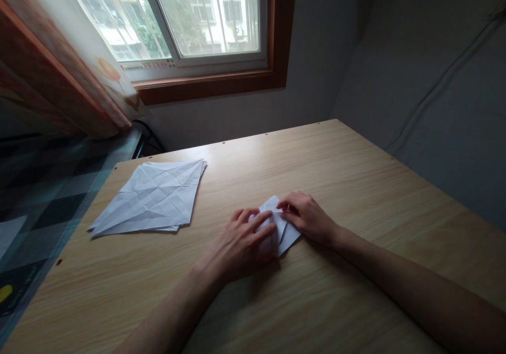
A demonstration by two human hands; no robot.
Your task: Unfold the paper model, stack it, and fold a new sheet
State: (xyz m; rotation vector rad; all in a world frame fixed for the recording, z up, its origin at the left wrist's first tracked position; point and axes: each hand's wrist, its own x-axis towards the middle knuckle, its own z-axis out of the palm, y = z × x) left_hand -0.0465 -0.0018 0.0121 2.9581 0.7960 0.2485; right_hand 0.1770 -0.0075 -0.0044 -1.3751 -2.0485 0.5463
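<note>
A small folded sheet of white paper (290,235) lies on the wooden table between my two hands. My left hand (251,240) rests over its left part, fingers spread and lying on the paper. From the right, my right hand (304,214) pinches at the upper right of the paper, thumb and index finger close together at a fold. Part of the folded paper is hidden under my left hand. Farther left lies a stack of creased white paper sheets (158,195), apart from both hands.
The wooden tabletop (356,185) has small dark holes along its edges. To the left is a surface with a checked cloth (59,211). Behind stand a barred window (205,16) and an orange curtain (51,64). A cable (430,90) runs down the right wall.
</note>
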